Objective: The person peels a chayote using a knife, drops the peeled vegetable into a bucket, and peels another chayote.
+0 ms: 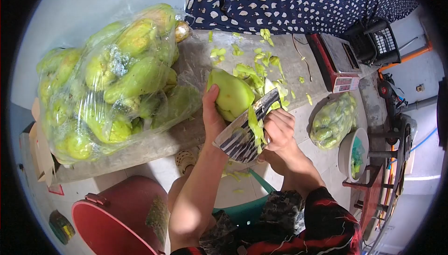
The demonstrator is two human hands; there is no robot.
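My left hand (213,114) is wrapped round the side of a large peeled green papaya (232,91), thumb resting on its flank. Its smooth, pale, creased end faces right and down. In my right hand (279,129) is the handle of a wide-bladed cleaver (240,138), closed in a fist. The blade slants just below and right of the fruit, and strips of green peel (255,126) hang over it. Whether the edge touches the fruit I cannot tell. Peel scraps (252,70) lie on the concrete ledge (193,52) beyond.
A big clear bag of green papayas (135,77) fills the ledge's left. At right are a red scale (333,63), a black basket (385,42), another filled bag (333,119) and a white basin (346,157). A red bucket (123,208) stands lower left.
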